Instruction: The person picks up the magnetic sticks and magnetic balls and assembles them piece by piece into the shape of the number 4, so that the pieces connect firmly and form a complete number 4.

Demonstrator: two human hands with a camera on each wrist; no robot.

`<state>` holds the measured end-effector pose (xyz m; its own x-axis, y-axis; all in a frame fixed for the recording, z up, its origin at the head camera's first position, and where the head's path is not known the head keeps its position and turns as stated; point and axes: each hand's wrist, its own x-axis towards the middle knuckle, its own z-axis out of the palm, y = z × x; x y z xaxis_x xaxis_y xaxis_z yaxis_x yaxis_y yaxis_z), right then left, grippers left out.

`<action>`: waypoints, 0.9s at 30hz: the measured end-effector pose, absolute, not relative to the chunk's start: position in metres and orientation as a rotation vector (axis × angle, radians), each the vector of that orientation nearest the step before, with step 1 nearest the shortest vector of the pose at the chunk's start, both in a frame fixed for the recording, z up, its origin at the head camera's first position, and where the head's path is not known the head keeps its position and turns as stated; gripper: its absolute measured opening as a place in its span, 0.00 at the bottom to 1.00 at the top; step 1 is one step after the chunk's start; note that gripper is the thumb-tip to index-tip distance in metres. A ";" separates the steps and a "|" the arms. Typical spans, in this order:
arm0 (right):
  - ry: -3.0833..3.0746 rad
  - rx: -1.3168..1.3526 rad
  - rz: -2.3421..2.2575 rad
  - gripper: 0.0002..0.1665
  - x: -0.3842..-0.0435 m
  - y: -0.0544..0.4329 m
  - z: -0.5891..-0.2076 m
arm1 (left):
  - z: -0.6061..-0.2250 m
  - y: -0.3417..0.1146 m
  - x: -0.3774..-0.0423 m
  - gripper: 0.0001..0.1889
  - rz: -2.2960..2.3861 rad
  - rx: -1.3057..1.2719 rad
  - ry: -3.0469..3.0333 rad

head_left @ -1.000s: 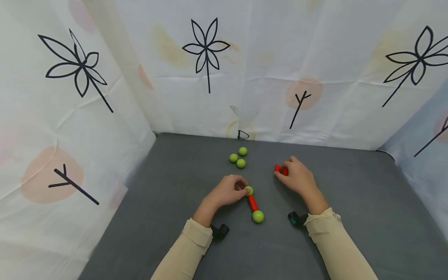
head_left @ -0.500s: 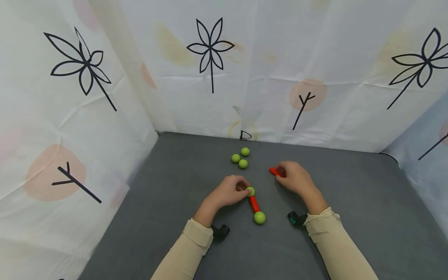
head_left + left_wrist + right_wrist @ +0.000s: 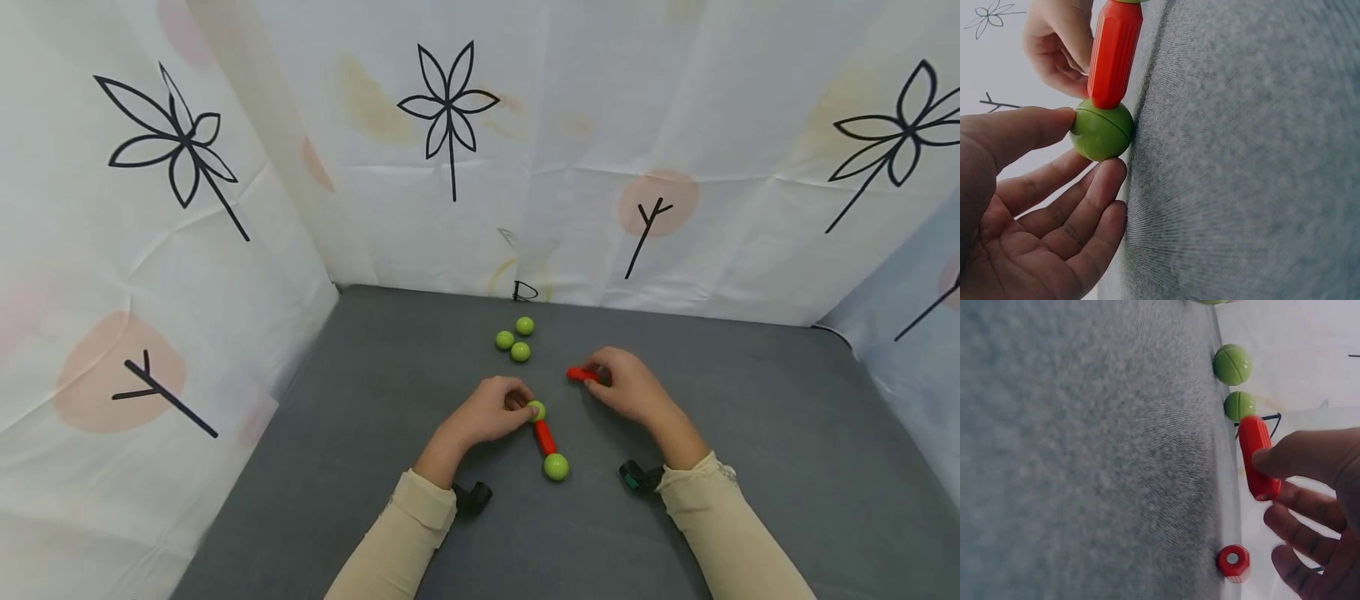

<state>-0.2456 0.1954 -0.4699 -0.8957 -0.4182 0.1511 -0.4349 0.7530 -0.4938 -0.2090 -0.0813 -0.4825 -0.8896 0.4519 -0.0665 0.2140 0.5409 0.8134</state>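
The left hand (image 3: 491,411) pinches a green ball (image 3: 1101,131) between its thumb and fingertips, close to the tabletop. A red stick (image 3: 545,437) meets this ball at one end and a second green ball (image 3: 556,467) at the other, so the three make a line slanting toward the person. The right hand (image 3: 630,387), to the right and farther forward, grips another red stick (image 3: 1259,458), with the thumb pressed along its side; whether that stick touches the table cannot be told. One more red stick (image 3: 1234,562) shows in the right wrist view near the right hand's fingers, its end facing the camera. Beyond both hands, three loose green balls (image 3: 521,352) sit in a small cluster on the grey table (image 3: 390,367). Cream sleeves (image 3: 731,533) reach in from the near edge, and a white cloth (image 3: 570,108) printed with leaves stands behind.
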 end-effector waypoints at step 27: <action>-2.827 1.034 1.175 0.13 -0.164 0.216 -0.476 | -0.484 -0.083 -0.208 0.10 1.285 0.560 2.512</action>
